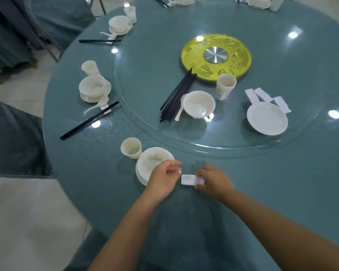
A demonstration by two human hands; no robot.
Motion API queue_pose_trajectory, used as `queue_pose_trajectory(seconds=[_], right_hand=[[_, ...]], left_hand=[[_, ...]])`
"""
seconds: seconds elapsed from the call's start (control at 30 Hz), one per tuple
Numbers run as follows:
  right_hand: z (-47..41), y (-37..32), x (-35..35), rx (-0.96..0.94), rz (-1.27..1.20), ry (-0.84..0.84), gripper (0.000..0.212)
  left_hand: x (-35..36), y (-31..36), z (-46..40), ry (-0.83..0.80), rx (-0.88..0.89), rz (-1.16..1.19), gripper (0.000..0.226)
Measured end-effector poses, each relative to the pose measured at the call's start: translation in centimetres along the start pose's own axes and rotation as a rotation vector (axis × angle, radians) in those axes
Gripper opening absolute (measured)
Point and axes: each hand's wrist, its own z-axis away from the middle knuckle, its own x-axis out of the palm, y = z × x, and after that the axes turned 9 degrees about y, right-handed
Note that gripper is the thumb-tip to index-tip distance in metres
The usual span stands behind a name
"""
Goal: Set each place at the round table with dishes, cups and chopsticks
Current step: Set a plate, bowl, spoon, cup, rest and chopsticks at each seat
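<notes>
At the near place a white bowl on a plate [145,163] stands with a cup [131,148] to its left. My right hand [213,179] pinches a small white chopstick rest [190,179] lying on the table right of the plate. My left hand [162,177] hovers over the plate's right edge with fingers loosely curled, holding nothing. On the glass turntable [184,145] lie a bundle of black chopsticks [177,95], a bowl [199,104] with a spoon [179,108], stacked cups [225,86], a plate [266,119] and spare rests [262,95].
Set places lie along the left rim: a bowl, cup, spoon and chopsticks [89,120] at one, another bowl set [118,24] farther back. A yellow disc [215,55] marks the turntable's centre. Teal-covered chairs [12,133] stand at the left.
</notes>
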Motion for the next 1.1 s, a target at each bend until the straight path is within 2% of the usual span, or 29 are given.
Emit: queue_pose_trajectory(seconds=[0.17,0.4,0.83,0.9,0.97,1.03,1.1], right_hand=[[-0.3,-0.3,1.0,0.015,0.002,0.041,0.034],[-0.6,-1.2,0.9,0.012,0.007,0.078,0.033],[-1.2,-1.4,1.0,0.002,0.027,0.079,0.038],[-1.3,-1.4,0.6,-0.002,0.007,0.133,0.038],[-1.6,-1.0,0.2,-0.037,0.015,0.255,0.037],[-2.1,-0.4,-0.6,-0.029,0.079,0.338,0.042],[-2.5,0.2,-1.4,-0.006,0.167,0.286,0.058]], left_hand=[[-0.8,0.1,-0.2,0.015,-0.012,-0.01,0.019],[-1.6,0.0,0.1,0.045,-0.013,-0.045,0.031],[-1.9,0.0,0.4,0.052,0.012,-0.061,0.029],[-2.0,0.0,0.3,0.055,0.014,-0.06,0.028],[-2.0,0.1,0.2,0.055,0.01,-0.057,0.027],[-1.9,0.2,0.1,0.053,0.014,-0.058,0.026],[-1.7,0.5,-0.1,0.052,0.021,-0.061,0.026]])
